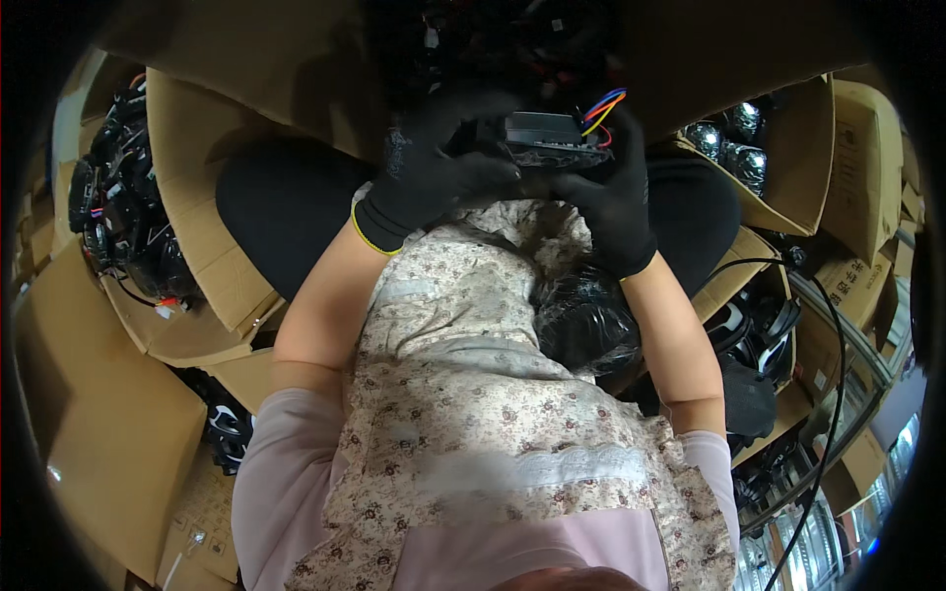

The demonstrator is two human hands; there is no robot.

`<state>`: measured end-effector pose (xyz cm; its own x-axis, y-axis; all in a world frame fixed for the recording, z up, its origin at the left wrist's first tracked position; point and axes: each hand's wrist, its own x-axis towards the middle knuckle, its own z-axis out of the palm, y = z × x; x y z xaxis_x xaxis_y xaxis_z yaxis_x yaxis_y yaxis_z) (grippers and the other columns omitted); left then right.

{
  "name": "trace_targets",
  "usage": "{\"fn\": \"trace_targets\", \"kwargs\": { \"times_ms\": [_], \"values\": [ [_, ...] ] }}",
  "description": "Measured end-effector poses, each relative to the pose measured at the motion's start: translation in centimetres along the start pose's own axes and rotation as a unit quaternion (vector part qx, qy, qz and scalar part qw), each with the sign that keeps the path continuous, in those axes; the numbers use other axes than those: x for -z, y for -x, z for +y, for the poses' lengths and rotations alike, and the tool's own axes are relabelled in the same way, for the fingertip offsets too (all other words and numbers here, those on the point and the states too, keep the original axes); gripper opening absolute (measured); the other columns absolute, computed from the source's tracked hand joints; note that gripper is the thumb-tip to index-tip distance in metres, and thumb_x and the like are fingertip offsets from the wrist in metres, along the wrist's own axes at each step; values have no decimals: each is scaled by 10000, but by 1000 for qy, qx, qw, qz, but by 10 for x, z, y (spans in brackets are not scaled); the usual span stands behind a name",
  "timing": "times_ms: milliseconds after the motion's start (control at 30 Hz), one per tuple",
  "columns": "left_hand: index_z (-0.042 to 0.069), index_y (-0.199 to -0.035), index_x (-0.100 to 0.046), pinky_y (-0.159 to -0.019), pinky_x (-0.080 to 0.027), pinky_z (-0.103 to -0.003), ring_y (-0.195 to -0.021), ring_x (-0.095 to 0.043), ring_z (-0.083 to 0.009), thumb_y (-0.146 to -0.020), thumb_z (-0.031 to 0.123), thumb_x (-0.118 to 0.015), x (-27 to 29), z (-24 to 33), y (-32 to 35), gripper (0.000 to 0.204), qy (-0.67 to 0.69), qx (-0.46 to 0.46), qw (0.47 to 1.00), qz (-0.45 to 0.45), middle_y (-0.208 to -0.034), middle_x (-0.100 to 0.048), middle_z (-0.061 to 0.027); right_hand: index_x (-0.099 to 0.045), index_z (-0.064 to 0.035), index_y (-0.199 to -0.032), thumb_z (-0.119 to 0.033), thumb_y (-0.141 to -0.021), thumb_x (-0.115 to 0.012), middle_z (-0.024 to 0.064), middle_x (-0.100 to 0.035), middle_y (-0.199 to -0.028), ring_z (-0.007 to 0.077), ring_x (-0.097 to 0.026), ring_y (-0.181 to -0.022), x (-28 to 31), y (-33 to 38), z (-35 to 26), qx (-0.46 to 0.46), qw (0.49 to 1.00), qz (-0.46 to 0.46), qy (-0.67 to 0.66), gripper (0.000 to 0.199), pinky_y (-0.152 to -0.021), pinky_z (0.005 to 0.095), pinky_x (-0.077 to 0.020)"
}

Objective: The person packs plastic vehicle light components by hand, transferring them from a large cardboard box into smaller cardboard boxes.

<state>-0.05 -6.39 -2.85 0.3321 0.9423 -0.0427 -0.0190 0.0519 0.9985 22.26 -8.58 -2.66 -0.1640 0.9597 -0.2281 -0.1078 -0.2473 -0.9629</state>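
Observation:
Black knit gloves cover both hands, raised over my lap at the front edge of a large carton. Between them is a black box-shaped electronic module [544,128] with blue, yellow and red wires [604,105] rising from its right end. My left hand [434,175] is closed round the module's left side, its thumb along the near edge. My right hand [619,202] grips the right end, close to the wires. A shiny black plastic-wrapped bundle [588,320] rests on the floral apron [463,394], near my right wrist.
The dark carton ahead holds black parts [552,34], dimly seen. An open carton [202,187] at left is beside a heap of wired black parts [128,197]. At right are wrapped parts [744,163] in a carton, a metal rack [852,345] and a hanging black cable [836,414].

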Motion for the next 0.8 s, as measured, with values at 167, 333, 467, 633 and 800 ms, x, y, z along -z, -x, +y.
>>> {"fn": "trace_targets", "kwargs": {
  "times_ms": [167,333,467,633,800],
  "values": [
    [28,-1191,-633,-926,-519,-335,-1057,-641,-230,-632,103,-873,-9,15,-2,613,-208,-143,966,51,-1168,-658,-127,-372,-51,-1381,-185,-551,-921,198,-372,-1349,361,-445,-1250,-5,-6,-15,316,860,114,383,1004,-1013,440,-432],
    [39,-1145,-663,-887,-511,-361,-992,-642,-254,-681,198,-839,-5,44,-12,521,-381,-199,903,-11,-1094,-670,-129,-498,-73,-1282,-148,-565,-900,176,-423,-1318,343,-450,-1229,-4,0,-24,341,844,132,393,826,-1001,439,-427],
    [37,-1190,-637,-892,-496,-384,-986,-633,-265,-725,244,-803,-7,37,-10,536,-398,-247,883,11,-1098,-665,-124,-607,-63,-1119,-91,-752,-783,176,-496,-1244,325,-554,-1084,-1,-2,-19,245,926,-25,286,407,-883,392,-505],
    [54,-1305,-559,-889,-500,-346,-999,-633,-248,-795,268,-749,0,29,-14,585,-293,-216,931,-22,-1116,-650,-133,-588,-26,-1138,-56,-806,-721,149,-556,-1133,289,-582,-1003,-5,4,-5,233,945,-4,229,359,-810,359,-513],
    [39,-1296,-560,-852,-520,-325,-974,-640,-207,-847,260,-718,-10,19,3,525,-148,-41,987,-50,-1130,-631,-140,-587,-15,-1119,-81,-814,-722,149,-568,-1076,276,-585,-923,-10,3,-9,217,953,-21,212,340,-775,355,-504]
  ]
}}
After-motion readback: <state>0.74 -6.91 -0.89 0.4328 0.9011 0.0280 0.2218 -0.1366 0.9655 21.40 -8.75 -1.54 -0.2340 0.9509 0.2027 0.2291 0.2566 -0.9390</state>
